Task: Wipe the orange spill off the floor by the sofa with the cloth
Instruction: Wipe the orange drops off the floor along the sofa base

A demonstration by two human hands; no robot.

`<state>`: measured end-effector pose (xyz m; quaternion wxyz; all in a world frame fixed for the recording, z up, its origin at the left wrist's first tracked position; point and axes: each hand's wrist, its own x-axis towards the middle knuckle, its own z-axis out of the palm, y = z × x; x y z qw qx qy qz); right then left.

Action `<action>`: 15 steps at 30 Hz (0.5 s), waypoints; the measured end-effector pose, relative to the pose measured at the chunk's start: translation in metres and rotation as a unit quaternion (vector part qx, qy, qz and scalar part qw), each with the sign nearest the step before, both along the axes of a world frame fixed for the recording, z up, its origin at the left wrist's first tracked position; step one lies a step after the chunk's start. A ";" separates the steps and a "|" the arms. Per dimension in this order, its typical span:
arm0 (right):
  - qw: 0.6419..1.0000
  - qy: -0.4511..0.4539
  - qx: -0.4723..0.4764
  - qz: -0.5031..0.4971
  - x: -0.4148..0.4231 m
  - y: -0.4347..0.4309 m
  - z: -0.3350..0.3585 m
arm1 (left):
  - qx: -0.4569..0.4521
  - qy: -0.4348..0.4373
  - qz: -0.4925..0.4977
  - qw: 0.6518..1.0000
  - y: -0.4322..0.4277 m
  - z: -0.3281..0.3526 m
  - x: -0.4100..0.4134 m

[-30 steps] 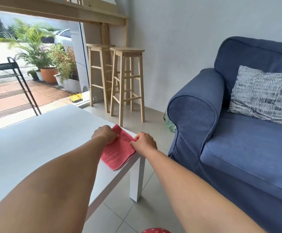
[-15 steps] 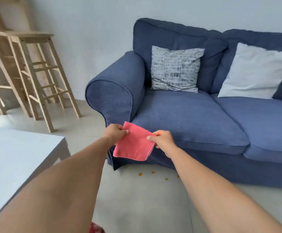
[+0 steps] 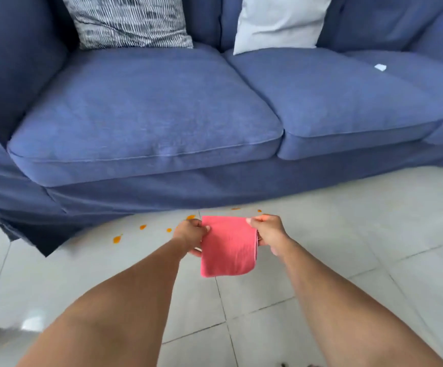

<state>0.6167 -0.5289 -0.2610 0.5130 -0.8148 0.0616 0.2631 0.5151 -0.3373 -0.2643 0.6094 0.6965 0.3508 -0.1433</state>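
Note:
A folded pink cloth (image 3: 227,247) hangs in the air between my two hands, above the light floor tiles. My left hand (image 3: 190,235) pinches its upper left edge and my right hand (image 3: 266,231) pinches its upper right edge. Orange spill drops (image 3: 117,238) lie scattered on the floor along the sofa's front skirt, from the left of the cloth to just behind it. Part of the spill is hidden behind the cloth and hands. The blue sofa (image 3: 146,123) fills the upper half of the view.
A striped grey cushion (image 3: 127,22) and a plain pale cushion (image 3: 278,22) lean on the sofa back. A small white scrap (image 3: 380,67) lies on the right seat cushion. Grey floor tiles (image 3: 360,247) spread in front of the sofa.
The cloth was lifted off the white table by both hands and carried over to the sofa. The view has dropped toward the floor, and the cloth hangs lower, just above the orange drops.

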 end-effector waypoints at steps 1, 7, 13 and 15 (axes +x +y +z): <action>1.000 0.004 -0.010 -0.008 0.006 -0.007 -0.016 | -0.007 0.011 0.000 1.000 -0.008 -0.016 0.006; 0.999 0.008 -0.031 -0.042 0.023 -0.018 -0.108 | -0.008 0.062 0.014 0.998 -0.027 -0.094 0.029; 0.997 -0.027 -0.064 -0.042 0.034 0.002 -0.167 | 0.146 0.086 0.001 0.985 -0.023 -0.147 0.043; 0.970 -0.155 -0.186 -0.004 0.028 0.009 -0.171 | 0.293 0.062 -0.028 0.954 -0.021 -0.160 0.041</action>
